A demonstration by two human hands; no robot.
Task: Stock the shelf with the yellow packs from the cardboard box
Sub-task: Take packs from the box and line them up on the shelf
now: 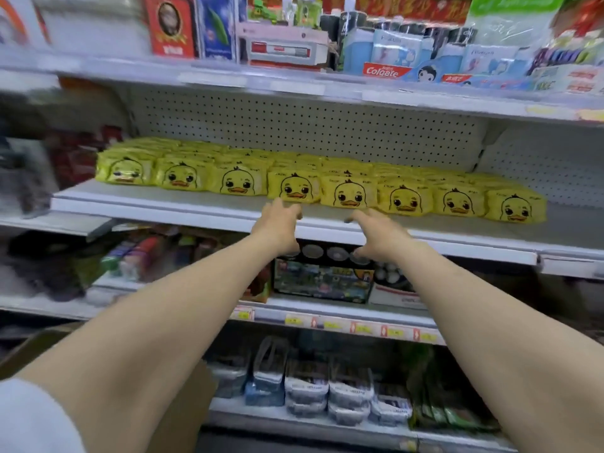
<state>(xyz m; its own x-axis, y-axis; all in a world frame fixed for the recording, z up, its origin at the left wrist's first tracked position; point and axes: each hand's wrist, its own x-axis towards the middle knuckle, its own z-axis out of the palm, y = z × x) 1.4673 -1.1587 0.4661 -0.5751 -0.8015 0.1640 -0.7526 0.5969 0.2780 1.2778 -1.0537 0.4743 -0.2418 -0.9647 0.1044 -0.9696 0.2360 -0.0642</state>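
I see a white store shelf (196, 207) backed by pegboard, with the yellow packs (349, 191) lined along it, duck faces outward. The cardboard box (184, 410) shows low at left. My left hand (277, 227) and right hand (379, 237) hover at the shelf's front edge, loose-fingered and empty, just before the middle packs.

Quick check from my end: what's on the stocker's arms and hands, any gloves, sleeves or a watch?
No gloves on the left hand or the right hand, and no watch or wristband shows. Both forearms are bare. A white sleeve covers the left upper arm.
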